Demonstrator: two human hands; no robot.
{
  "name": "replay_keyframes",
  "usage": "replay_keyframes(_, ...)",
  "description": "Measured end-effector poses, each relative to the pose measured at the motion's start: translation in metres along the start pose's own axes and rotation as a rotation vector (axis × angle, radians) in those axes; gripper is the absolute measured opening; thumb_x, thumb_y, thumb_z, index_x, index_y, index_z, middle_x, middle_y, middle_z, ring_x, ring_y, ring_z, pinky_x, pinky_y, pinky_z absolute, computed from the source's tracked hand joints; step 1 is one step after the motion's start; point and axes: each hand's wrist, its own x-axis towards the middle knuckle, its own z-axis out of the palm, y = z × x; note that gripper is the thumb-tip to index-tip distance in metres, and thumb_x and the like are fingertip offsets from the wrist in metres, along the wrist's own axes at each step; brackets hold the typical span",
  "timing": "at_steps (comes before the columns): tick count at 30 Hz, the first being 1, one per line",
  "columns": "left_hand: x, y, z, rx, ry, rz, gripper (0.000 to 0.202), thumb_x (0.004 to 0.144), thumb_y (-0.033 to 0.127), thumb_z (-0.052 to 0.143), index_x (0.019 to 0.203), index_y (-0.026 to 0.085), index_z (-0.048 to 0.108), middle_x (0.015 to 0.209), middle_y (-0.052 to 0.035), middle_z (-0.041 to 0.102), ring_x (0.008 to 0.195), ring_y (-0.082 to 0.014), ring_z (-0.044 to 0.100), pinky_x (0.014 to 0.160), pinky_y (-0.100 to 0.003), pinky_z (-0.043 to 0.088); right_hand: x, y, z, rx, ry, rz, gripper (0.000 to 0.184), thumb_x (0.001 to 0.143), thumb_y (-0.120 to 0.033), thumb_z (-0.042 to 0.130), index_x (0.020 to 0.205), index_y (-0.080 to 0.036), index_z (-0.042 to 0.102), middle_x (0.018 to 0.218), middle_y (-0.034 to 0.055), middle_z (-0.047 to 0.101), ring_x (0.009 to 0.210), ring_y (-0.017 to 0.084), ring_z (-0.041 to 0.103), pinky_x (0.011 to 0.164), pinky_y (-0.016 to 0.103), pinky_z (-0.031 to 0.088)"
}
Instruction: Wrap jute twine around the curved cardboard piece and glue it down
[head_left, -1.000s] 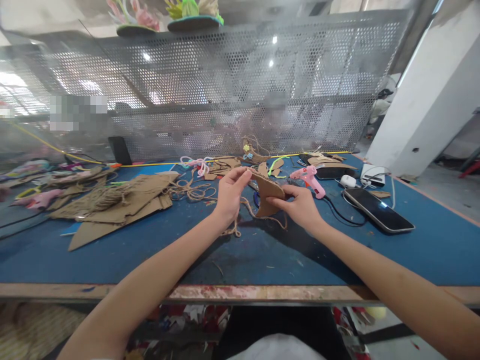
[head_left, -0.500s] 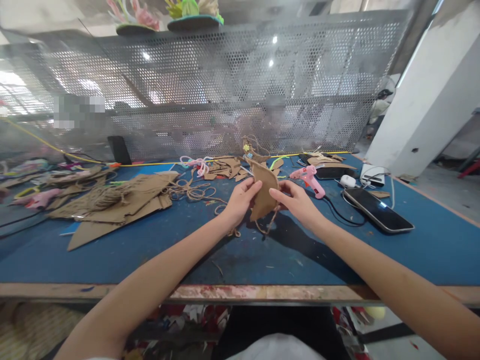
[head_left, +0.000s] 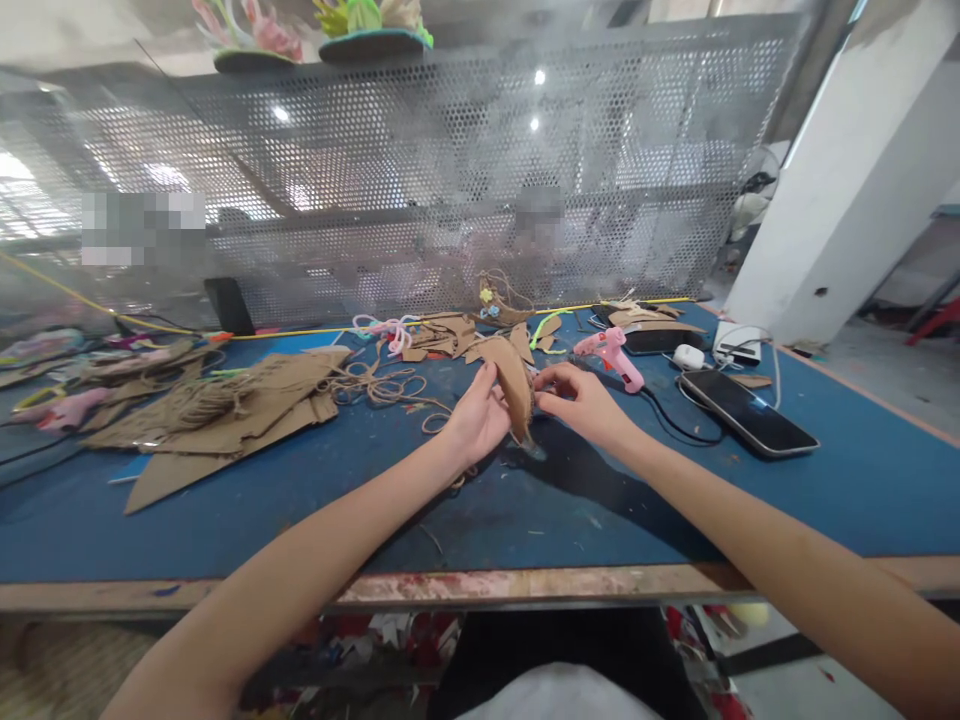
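A curved, pointed piece of cardboard (head_left: 512, 378) is held upright above the table, turned partly edge-on. My left hand (head_left: 480, 415) grips it from the left, thumb near its upper part and fingers behind. Close against the right edge of the piece, my right hand (head_left: 574, 395) has its thumb and fingers pinched together; what lies between them is too small to make out. Jute twine (head_left: 461, 480) shows on the table below my left wrist. A pink glue gun (head_left: 615, 358) rests just beyond my right hand, its black cord trailing right.
Stacked cardboard sheets (head_left: 247, 400) with a twine bundle (head_left: 217, 398) lie left, beside loose twine (head_left: 382, 385). Cardboard scraps (head_left: 442, 335) and pipe cleaners (head_left: 386, 330) are behind. A phone (head_left: 750, 412) and white charger (head_left: 688, 357) lie right. A perforated metal screen (head_left: 420, 190) closes off the back.
The cardboard piece has turned from facing me to nearly edge-on. My right hand has let go of its face and now pinches beside its right edge; my left hand keeps hold.
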Motion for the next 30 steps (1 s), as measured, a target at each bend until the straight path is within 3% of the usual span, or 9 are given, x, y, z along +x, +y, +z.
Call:
replay_keyframes(4, 0.003, 0.001, -0.001, 0.02, -0.009, 0.087, 0.02, 0.096, 0.031, 0.046, 0.101, 0.016, 0.059, 0.082, -0.0044, 0.071, 0.08, -0.0148, 0.069, 0.087, -0.031, 0.052, -0.004, -0.004, 0.002, 0.121, -0.122, 0.103, 0.023, 0.066, -0.035, 0.065, 0.081, -0.018, 0.062, 0.072, 0.0003, 0.063, 0.063, 0.014, 0.058, 0.06, 0.029, 0.05)
replay_keyframes(8, 0.007, 0.0, -0.005, 0.072, -0.017, 0.117, 0.017, 0.092, 0.033, 0.054, 0.093, 0.016, 0.059, 0.089, -0.0058, 0.072, 0.084, -0.0166, 0.069, 0.085, -0.033, 0.053, -0.005, -0.002, 0.004, 0.07, -0.139, 0.064, 0.023, 0.07, -0.035, 0.063, 0.083, -0.017, 0.066, 0.071, 0.0015, 0.066, 0.064, 0.015, 0.06, 0.062, 0.029, 0.05)
replay_keyframes(12, 0.0, -0.004, -0.004, 0.146, -0.11, 0.114, 0.021, 0.087, 0.035, 0.06, 0.094, 0.015, 0.059, 0.094, -0.0088, 0.072, 0.088, -0.0204, 0.069, 0.081, -0.035, 0.055, -0.004, 0.002, 0.004, 0.045, -0.015, 0.048, 0.023, 0.072, -0.037, 0.06, 0.081, -0.018, 0.068, 0.076, 0.0036, 0.07, 0.067, 0.017, 0.063, 0.062, 0.03, 0.051)
replay_keyframes(15, -0.01, -0.007, -0.001, 0.257, -0.203, 0.008, 0.033, 0.081, 0.041, 0.067, 0.102, 0.017, 0.058, 0.097, -0.0085, 0.07, 0.085, -0.0209, 0.069, 0.073, -0.035, 0.057, -0.003, 0.002, 0.001, 0.059, 0.123, 0.024, 0.024, 0.073, -0.037, 0.059, 0.083, -0.017, 0.067, 0.078, 0.0047, 0.07, 0.065, 0.017, 0.063, 0.059, 0.029, 0.05)
replay_keyframes(19, -0.016, -0.006, 0.0, 0.606, -0.243, -0.023, 0.052, 0.067, 0.041, 0.079, 0.109, 0.022, 0.055, 0.103, -0.0059, 0.068, 0.07, -0.0173, 0.069, 0.05, -0.022, 0.048, 0.0, -0.001, -0.007, -0.021, 0.289, -0.057, 0.024, 0.077, -0.037, 0.057, 0.085, -0.016, 0.065, 0.081, 0.0057, 0.07, 0.072, 0.018, 0.062, 0.062, 0.029, 0.048)
replay_keyframes(23, -0.014, 0.003, 0.0, 1.085, -0.211, 0.305, 0.024, 0.075, 0.04, 0.07, 0.079, 0.016, 0.066, 0.066, 0.0004, 0.063, 0.046, -0.0071, 0.049, 0.043, -0.02, 0.032, 0.004, -0.004, -0.016, -0.159, 0.425, -0.09, 0.023, 0.077, -0.036, 0.053, 0.084, -0.017, 0.064, 0.079, 0.0048, 0.068, 0.072, 0.018, 0.059, 0.066, 0.03, 0.046)
replay_keyframes(24, -0.014, 0.007, 0.0, 1.144, -0.192, 0.407, 0.027, 0.08, 0.041, 0.065, 0.07, 0.016, 0.066, 0.058, 0.0012, 0.059, 0.045, -0.0073, 0.045, 0.045, -0.021, 0.031, 0.006, -0.004, -0.018, -0.177, 0.438, -0.086, 0.023, 0.077, -0.036, 0.053, 0.084, -0.017, 0.064, 0.079, 0.0046, 0.067, 0.071, 0.018, 0.058, 0.066, 0.031, 0.045)
replay_keyframes(28, -0.007, 0.028, -0.004, 1.137, -0.02, 0.749, 0.039, 0.087, 0.044, 0.054, 0.06, 0.017, 0.063, 0.051, 0.0021, 0.05, 0.05, -0.01, 0.043, 0.052, -0.023, 0.032, 0.01, -0.004, -0.026, -0.222, 0.444, -0.091, 0.022, 0.075, -0.036, 0.055, 0.079, -0.018, 0.065, 0.076, 0.0035, 0.066, 0.071, 0.018, 0.056, 0.068, 0.031, 0.044)
replay_keyframes(30, 0.0, 0.037, -0.008, 1.105, 0.033, 0.824, 0.042, 0.087, 0.044, 0.054, 0.054, 0.018, 0.056, 0.052, 0.0021, 0.048, 0.052, -0.0103, 0.043, 0.054, -0.023, 0.033, 0.013, -0.003, -0.028, -0.209, 0.431, -0.088, 0.021, 0.073, -0.038, 0.056, 0.075, -0.019, 0.066, 0.072, 0.0026, 0.065, 0.07, 0.018, 0.056, 0.067, 0.031, 0.044)
